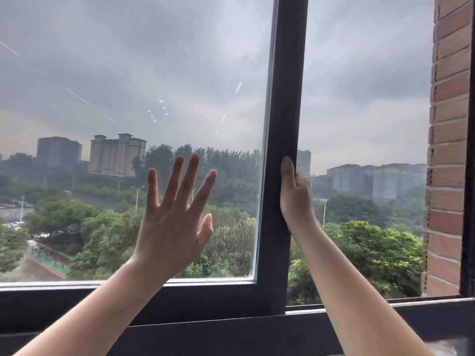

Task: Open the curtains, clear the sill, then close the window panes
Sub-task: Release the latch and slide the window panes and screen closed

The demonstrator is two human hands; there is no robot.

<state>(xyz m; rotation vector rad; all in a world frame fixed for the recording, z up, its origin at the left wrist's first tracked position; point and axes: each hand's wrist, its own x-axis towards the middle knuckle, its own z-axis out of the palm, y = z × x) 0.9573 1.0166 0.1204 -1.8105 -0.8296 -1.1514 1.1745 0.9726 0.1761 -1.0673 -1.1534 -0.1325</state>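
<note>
A sliding window pane with a dark frame fills the left and middle of the head view. Its vertical edge stile stands a little right of centre. My left hand lies flat on the glass, fingers spread. My right hand wraps around the stile's right edge, thumb on the front and fingers behind it. To the right of the stile the opening is bare of glass as far as the brick reveal. No curtain or sill object shows.
A brick wall and a dark fixed frame post bound the opening on the right. The dark bottom track runs along the lower edge. Outside are trees, roads and distant buildings under grey sky.
</note>
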